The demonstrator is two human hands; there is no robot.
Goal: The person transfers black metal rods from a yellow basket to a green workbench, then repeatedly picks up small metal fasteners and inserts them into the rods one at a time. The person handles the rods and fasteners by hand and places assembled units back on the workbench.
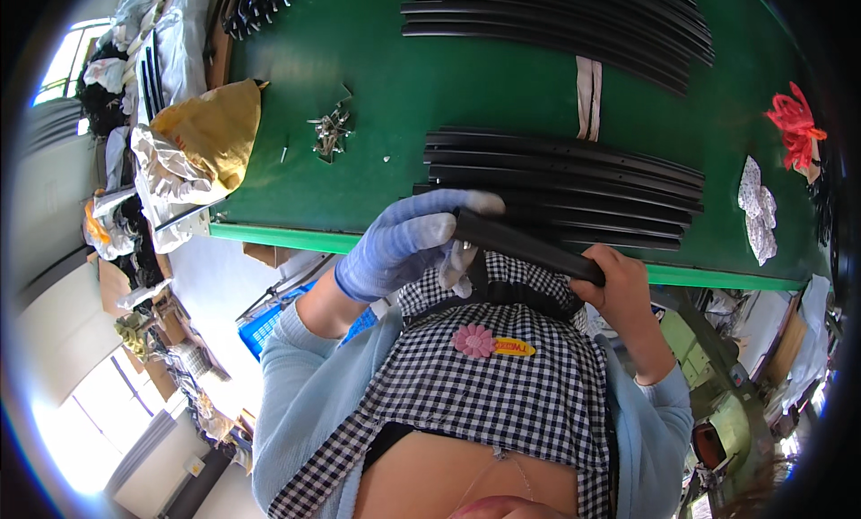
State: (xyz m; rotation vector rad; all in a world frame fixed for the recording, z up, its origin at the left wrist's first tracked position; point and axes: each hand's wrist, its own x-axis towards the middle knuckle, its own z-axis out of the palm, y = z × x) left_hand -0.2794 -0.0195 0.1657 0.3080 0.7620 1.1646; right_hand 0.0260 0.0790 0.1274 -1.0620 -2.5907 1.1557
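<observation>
Black curved strip (pixel 529 246), long and narrow, held above the near edge of the green desk (pixel 377 79), slanting down from left to right; left hand (pixel 408 241), in a pale blue knitted glove, closed around its upper end, fingers wrapped over the top; right hand (pixel 619 281), bare, gripping the lower end, fingers curled round it; strip hangs just over the person's checked apron (pixel 502 393), which carries a pink flower badge (pixel 473 340); light blue sleeves on both forearms. Just behind the hands, on the desk, a stack of black curved strips (pixel 565 183) of the same kind, lying flat and side by side; a second, larger stack (pixel 556 21) further back along the far edge; a white band (pixel 587 93) lies between the two stacks. Left of the near stack, a small heap of metal clips (pixel 330 133), loose on the green surface; beyond it, at the desk's left edge, a crumpled yellow bag (pixel 211 129) on silvery wrapping. Far right of the desk, a red cord bundle (pixel 794 124) and a patterned white cloth (pixel 758 205), well apart from the hands. Blue crate (pixel 273 326) below the desk edge.
</observation>
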